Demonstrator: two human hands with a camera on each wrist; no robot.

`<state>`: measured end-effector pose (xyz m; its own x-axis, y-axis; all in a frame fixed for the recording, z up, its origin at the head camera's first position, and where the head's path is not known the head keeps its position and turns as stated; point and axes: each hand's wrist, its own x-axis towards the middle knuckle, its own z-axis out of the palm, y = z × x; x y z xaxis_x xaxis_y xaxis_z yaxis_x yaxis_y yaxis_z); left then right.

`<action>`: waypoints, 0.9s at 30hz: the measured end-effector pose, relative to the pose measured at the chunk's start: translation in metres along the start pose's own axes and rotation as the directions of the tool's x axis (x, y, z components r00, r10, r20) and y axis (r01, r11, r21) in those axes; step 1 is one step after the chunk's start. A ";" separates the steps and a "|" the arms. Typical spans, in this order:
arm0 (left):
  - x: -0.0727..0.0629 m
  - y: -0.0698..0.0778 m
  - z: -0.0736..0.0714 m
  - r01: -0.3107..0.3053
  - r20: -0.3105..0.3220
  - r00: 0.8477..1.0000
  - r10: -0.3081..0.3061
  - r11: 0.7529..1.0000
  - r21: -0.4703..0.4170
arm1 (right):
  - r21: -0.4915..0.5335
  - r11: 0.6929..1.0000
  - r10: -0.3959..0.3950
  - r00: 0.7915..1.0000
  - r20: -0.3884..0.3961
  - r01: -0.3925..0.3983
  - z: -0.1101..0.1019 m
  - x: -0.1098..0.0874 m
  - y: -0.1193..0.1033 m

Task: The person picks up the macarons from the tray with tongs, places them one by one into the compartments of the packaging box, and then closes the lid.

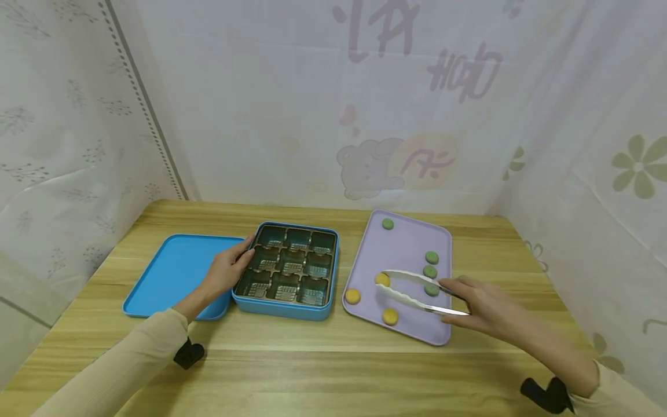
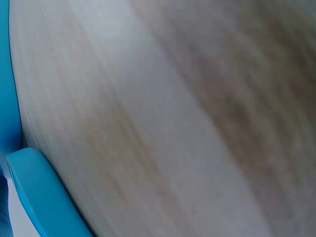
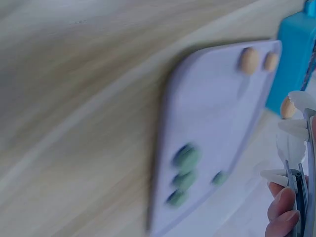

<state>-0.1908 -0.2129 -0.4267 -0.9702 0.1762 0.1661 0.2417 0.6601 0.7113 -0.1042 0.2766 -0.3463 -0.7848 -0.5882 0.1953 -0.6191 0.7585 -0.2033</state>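
Observation:
My left hand (image 1: 225,270) grips the left wall of a blue box (image 1: 283,308), its thumb over the rim. Inside the box sits a dark plastic insert (image 1: 292,260) divided into compartments. A pair of metal tongs with pale tips (image 1: 417,301) is held in my right hand (image 1: 487,307). Between the tong tips is a yellow macaron (image 1: 382,280), also visible in the right wrist view (image 3: 288,107). Below the tongs lies a lilac tray (image 1: 409,237) bearing two more yellow macarons (image 1: 389,316) and several green ones (image 1: 431,257). My left hand is out of frame in the left wrist view.
A flat blue lid (image 1: 177,272) lies left of the box, partly behind my left forearm. The wooden table (image 1: 292,359) meets printed white curtains (image 1: 271,116) at the back and sides. Bare wood separates the box and the tray.

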 end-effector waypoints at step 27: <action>0.000 0.003 0.000 0.001 -0.023 1.000 -0.001 1.000 0.005 | 0.056 0.973 -0.227 0.967 0.115 0.222 0.033 0.096 -0.061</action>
<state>-0.1898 -0.2114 -0.4246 -0.9705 0.1592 0.1810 0.2409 0.6639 0.7079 -0.1431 0.1647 -0.3464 -0.6218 -0.7731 0.1252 -0.7783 0.5922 -0.2087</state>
